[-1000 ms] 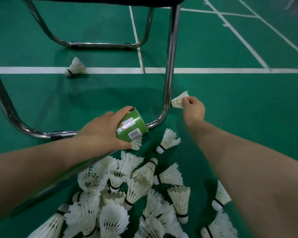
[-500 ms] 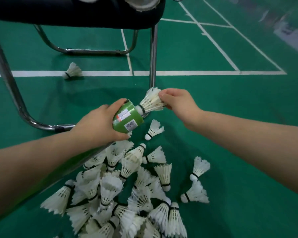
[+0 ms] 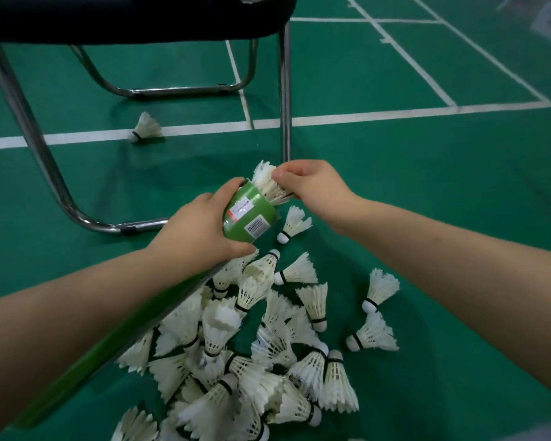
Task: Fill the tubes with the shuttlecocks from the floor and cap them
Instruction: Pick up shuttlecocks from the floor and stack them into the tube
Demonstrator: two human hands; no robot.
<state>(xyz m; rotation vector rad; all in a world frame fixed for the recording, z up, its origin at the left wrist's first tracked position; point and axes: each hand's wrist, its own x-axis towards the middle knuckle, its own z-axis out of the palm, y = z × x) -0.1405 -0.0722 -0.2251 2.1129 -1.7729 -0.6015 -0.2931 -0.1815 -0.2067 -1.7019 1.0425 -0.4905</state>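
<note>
While the pile of shuttlecocks (image 3: 252, 361) waits on the floor (image 3: 427, 218) nearest me, my left hand (image 3: 198, 230) grips the green tube (image 3: 248, 214) and the fingers of my right hand (image 3: 312, 186) pinch a shuttlecock (image 3: 268, 183) now halfway into its mouth, one more nearly loaded.

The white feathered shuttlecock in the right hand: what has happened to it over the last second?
The right hand picked the white feathered shuttlecock off the floor beside the chrome chair leg, carried it left to the green cylindrical tube, and now pinches it cork-first in the tube's mouth. The left hand kept gripping the tube. The heap of shuttlecocks and the lone shuttlecock on the white line stayed put.
</note>
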